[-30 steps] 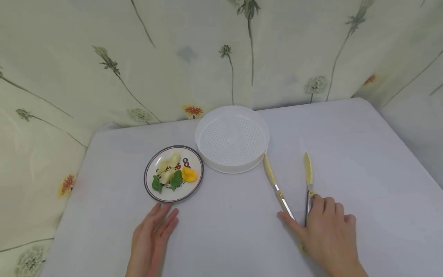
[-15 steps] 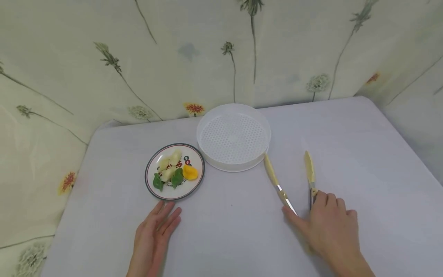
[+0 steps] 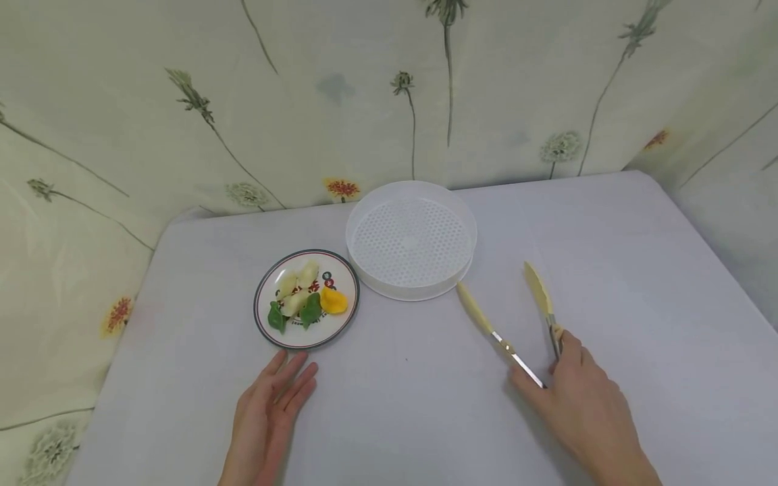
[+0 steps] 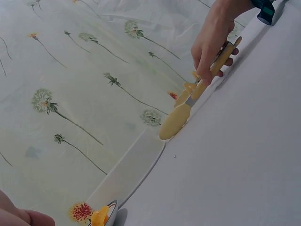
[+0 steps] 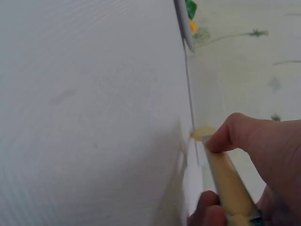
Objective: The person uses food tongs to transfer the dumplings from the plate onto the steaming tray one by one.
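Observation:
My right hand (image 3: 583,405) grips a pair of tongs (image 3: 476,309) with pale yellow tips and metal arms, thumb on one arm and fingers round the other. The tongs' arms are spread apart, with their tips pointing away from me toward the back. In the left wrist view the tongs (image 4: 176,121) show side-on above the table, the hand wrapped round the handle. My left hand (image 3: 267,418) lies with fingers extended just below a small rimmed plate (image 3: 331,336). On that plate are white dumpling-shaped pieces (image 3: 296,304), green ones (image 3: 310,310) and a yellow one (image 3: 333,301).
A round white strainer tray (image 3: 410,291) with a perforated bottom stands at the back middle, right of the plate. A white cloth covers the table (image 3: 389,418). Behind it hangs a flower-patterned curtain (image 3: 365,101).
The right hand has taken up the tongs, turning them so the tips swing to the left. The left hand and the plate stay nearly where they were; the view shifts slightly.

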`<state>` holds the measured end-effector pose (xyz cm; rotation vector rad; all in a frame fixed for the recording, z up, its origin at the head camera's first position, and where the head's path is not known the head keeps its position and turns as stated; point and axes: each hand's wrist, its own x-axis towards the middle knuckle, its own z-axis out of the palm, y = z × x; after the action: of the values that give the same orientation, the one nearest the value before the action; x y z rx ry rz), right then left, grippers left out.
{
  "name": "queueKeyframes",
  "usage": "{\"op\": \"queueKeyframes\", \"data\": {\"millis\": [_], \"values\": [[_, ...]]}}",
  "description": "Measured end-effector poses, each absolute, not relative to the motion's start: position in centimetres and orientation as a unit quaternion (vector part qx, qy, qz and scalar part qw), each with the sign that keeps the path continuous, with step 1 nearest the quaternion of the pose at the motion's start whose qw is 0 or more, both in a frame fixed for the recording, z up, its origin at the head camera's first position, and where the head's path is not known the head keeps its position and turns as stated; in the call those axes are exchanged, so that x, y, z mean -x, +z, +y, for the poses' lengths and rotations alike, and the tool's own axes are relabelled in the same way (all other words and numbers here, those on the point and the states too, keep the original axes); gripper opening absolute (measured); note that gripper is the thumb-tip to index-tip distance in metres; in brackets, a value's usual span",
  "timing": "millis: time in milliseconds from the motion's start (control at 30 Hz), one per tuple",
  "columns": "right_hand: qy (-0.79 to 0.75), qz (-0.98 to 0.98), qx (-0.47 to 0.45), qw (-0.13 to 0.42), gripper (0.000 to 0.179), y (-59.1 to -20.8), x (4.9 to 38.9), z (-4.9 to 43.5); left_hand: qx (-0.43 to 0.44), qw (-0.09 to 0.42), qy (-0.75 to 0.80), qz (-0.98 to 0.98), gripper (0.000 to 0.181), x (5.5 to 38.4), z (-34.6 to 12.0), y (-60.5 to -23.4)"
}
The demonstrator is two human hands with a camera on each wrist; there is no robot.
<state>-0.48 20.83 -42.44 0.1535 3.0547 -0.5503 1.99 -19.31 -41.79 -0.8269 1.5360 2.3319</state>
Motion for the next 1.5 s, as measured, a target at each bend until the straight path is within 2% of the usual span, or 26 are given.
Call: {"op": "queueKeyframes", "data": {"millis": [100, 300, 467, 733, 1133, 1367, 1500], "values": [[-0.179, 0.982, -0.051, 0.011, 0.092, -42.5, 0.6, 20.9, 0.281, 0.114, 0.795, 0.525, 0.067, -2.0, -19.3, -41.8], [-0.177, 0.982, -0.057, 0.044, 0.110, -42.2, 1.2, 21.5, 0.276, 0.114, 0.797, 0.525, 0.068, -2.0, -19.6, -41.8], [-0.175, 0.981, -0.067, 0.049, 0.113, -41.7, 1.2, 22.0, 0.271, 0.113, 0.806, 0.514, 0.067, -2.2, -19.7, -41.9], [-0.181, 0.980, -0.080, 0.033, 0.109, -40.2, 1.2, 22.0, 0.274, 0.113, 0.808, 0.509, 0.067, -2.2, -19.8, -42.0], [-0.176, 0.984, -0.001, -0.030, 0.088, -37.9, 1.5, 19.3, 0.285, 0.116, 0.805, 0.508, 0.067, -2.1, -19.7, -42.0], [-0.179, 0.983, 0.034, -0.019, 0.091, -37.7, 1.7, 18.4, 0.287, 0.119, 0.804, 0.508, 0.068, -1.9, -19.6, -42.0], [-0.173, 0.982, 0.061, -0.031, 0.091, -37.7, 1.8, 17.4, 0.292, 0.120, 0.800, 0.510, 0.069, -1.8, -19.5, -41.9]]}}
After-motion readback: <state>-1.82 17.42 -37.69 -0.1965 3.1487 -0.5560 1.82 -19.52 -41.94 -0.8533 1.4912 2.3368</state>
